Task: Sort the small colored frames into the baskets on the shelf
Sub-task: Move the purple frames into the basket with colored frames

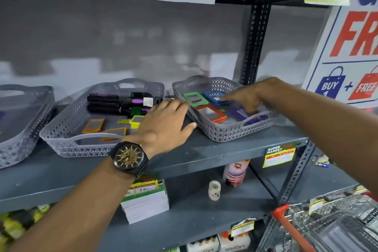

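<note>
Two grey woven baskets stand on the shelf. The right basket [225,133] holds a green frame [193,98], a blue frame [214,96], a red-orange frame [211,113] and purple pieces [240,113]. My right hand [245,99] reaches into it from the right, fingers spread, its fingertips touching the blue frame. The middle basket [67,141] holds orange frames [93,125], a yellow frame [136,120] and black-and-purple hairbrushes [106,102]. My left hand [165,125], with a watch on the wrist, lies flat across the gap between both baskets, holding nothing.
A third grey basket [18,129] sits at the far left. The shelf's black upright post [253,47] stands behind the right basket. Below are a stack of cards [146,200], a bottle [235,174] and a small jar [214,190]. A red-handled trolley [327,223] is at lower right.
</note>
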`<action>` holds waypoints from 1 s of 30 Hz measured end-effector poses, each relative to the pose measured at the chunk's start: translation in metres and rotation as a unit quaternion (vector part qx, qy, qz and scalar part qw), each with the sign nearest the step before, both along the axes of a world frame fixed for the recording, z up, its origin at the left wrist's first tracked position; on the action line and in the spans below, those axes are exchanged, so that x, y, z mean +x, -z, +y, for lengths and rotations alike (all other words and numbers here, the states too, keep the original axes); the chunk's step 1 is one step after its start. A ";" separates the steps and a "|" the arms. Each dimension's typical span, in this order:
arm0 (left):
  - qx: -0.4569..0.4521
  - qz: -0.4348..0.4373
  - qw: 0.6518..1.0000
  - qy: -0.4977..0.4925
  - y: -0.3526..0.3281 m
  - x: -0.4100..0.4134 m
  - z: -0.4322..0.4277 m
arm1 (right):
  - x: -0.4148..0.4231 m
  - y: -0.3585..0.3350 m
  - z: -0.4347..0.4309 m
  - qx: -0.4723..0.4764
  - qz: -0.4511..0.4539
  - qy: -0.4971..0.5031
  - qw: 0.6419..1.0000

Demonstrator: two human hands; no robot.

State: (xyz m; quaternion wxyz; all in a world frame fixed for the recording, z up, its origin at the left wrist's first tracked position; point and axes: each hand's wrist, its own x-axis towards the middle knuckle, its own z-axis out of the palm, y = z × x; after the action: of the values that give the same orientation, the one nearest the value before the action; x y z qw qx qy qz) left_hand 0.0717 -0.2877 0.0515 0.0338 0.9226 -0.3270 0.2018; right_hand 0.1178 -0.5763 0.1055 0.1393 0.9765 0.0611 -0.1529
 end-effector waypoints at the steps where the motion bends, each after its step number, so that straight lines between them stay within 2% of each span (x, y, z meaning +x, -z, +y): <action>1: -0.002 -0.008 1.000 -0.001 -0.001 -0.002 0.007 | 0.003 -0.008 0.006 0.015 -0.028 -0.025 0.999; 5: -0.013 -0.027 0.999 -0.010 -0.003 -0.013 0.041 | 0.013 -0.033 0.039 0.093 -0.154 -0.085 0.980; 8: -0.021 -0.035 0.999 -0.033 -0.003 -0.021 0.079 | 0.022 -0.039 0.078 0.140 -0.197 -0.130 0.962; 17: -0.057 -0.050 0.990 -0.122 0.018 -0.052 0.212 | 0.069 -0.038 0.242 0.228 -0.221 -0.270 0.909; 21: -0.073 -0.032 0.986 -0.145 0.043 -0.064 0.248 | 0.084 -0.034 0.302 0.303 -0.199 -0.299 0.883; 26: -0.085 0.014 0.986 -0.140 0.071 -0.062 0.280 | 0.103 -0.028 0.394 0.329 -0.156 -0.330 0.871; 30: -0.069 0.017 0.990 -0.125 0.083 -0.055 0.289 | 0.118 -0.019 0.451 0.328 -0.140 -0.363 0.861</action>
State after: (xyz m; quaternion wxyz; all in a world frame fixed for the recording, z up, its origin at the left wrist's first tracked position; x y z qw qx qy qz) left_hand 0.0162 0.0016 -0.0320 0.0774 0.9549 -0.1939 0.2111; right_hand 0.2363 -0.1254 0.1249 -0.1359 0.8857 0.4375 0.0752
